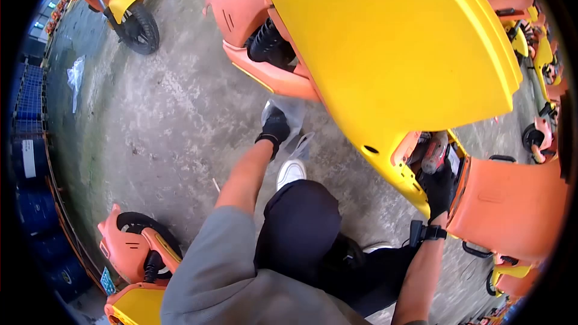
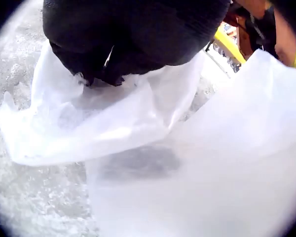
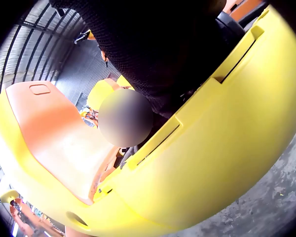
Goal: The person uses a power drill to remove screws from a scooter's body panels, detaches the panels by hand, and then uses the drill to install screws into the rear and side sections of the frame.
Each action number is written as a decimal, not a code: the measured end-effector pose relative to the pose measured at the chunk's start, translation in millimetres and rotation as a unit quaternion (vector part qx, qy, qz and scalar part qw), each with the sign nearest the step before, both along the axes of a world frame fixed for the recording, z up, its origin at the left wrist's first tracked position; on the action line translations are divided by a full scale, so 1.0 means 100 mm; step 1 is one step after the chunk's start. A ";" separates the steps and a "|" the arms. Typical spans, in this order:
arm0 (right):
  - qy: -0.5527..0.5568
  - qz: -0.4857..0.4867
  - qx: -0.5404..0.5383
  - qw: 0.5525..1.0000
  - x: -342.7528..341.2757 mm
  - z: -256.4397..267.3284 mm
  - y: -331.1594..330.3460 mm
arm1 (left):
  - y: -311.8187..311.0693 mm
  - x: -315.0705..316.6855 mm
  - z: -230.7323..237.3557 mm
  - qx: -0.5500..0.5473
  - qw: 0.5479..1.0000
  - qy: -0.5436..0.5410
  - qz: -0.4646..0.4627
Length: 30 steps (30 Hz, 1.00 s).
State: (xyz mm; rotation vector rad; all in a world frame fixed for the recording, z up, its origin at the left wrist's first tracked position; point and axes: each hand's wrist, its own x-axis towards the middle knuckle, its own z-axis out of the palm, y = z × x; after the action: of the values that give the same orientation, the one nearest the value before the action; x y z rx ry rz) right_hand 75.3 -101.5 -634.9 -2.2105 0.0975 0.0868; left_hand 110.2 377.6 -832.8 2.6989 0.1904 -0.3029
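One scooter (image 1: 361, 84), the largest thing, stands close in front and to the right; it should be heavy, its broad yellow panel (image 1: 409, 54) stiff, smooth and easily scratched, so the rim of the opening (image 1: 413, 192) would give a surer hold than the flat face. Next comes the bag (image 1: 290, 108), thin translucent film just beyond the shoe (image 1: 291, 174): likely very light, limp, slippery and quick to tear, best gathered in a bunch. The left grip (image 1: 276, 127) pinches it. The right grip (image 1: 439, 189) reaches into the opening, at a red-and-grey object (image 1: 435, 153), probably hard and fairly weighty, best taken round its body; whether it is grasped, I cannot tell.
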 end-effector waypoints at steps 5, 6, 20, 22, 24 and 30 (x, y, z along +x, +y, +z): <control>0.040 -0.015 0.033 0.999 0.13 -0.02 0.00 | 0.07 0.20 -0.35 0.109 0.991 0.068 0.030; 0.046 0.035 -0.103 0.993 0.19 0.17 0.15 | 0.10 0.23 -0.56 0.107 0.987 0.103 0.054; 0.138 -0.022 -0.298 0.944 0.23 0.38 0.02 | 0.31 0.10 -1.09 0.226 0.971 -0.067 -0.044; 0.146 -0.034 -0.229 0.962 0.20 0.68 0.10 | 0.29 0.13 -0.94 0.195 0.979 0.028 -0.049; 0.091 -0.054 -0.143 0.984 0.09 0.76 0.04 | 0.29 0.05 -0.96 0.172 0.984 -0.026 -0.041; 0.044 -0.160 0.109 0.980 -0.28 1.45 0.14 | 0.53 -0.09 -1.35 0.174 0.960 -0.205 -0.077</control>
State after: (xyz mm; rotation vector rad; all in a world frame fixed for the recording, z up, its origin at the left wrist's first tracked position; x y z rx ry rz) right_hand 47.4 -88.0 -489.5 -1.9471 0.4686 0.0152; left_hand 101.5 430.9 -968.0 3.0542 -0.0991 0.2776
